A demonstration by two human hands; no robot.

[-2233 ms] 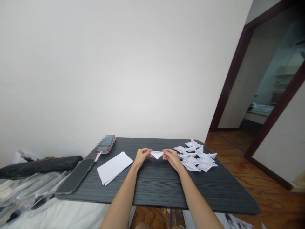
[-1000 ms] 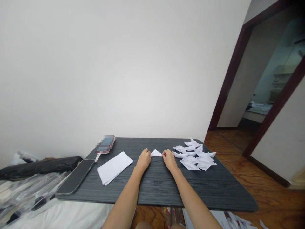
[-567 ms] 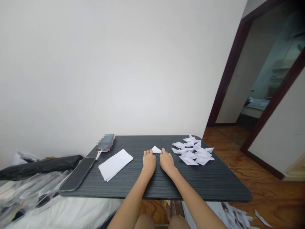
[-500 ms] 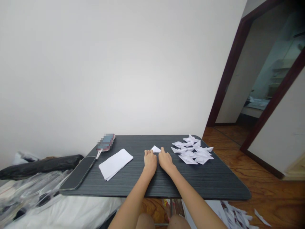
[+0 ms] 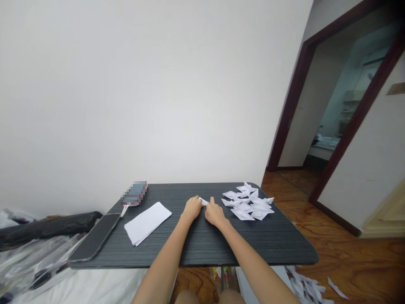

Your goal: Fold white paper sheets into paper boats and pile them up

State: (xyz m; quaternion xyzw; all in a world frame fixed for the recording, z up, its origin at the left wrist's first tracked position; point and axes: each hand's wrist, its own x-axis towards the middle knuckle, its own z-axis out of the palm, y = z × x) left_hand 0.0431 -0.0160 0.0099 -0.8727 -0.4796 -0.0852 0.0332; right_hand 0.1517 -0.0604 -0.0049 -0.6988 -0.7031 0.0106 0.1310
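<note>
- Head view: left hand (image 5: 192, 207) and right hand (image 5: 214, 214) side by side, fingers curled, pressing small folded white paper piece (image 5: 203, 201) flat against dark wood-grain tabletop (image 5: 221, 245), mid-table toward far edge.
- Paper mostly hidden under fingertips; only a white corner visible between hands.
- Pile of folded white paper triangles (image 5: 248, 202) just right of right hand, not touching.
- Stack of flat white paper sheets (image 5: 147, 216) left of left hand, apart.
- Black smartphone (image 5: 95, 236) at left table edge, screen dark.
</note>
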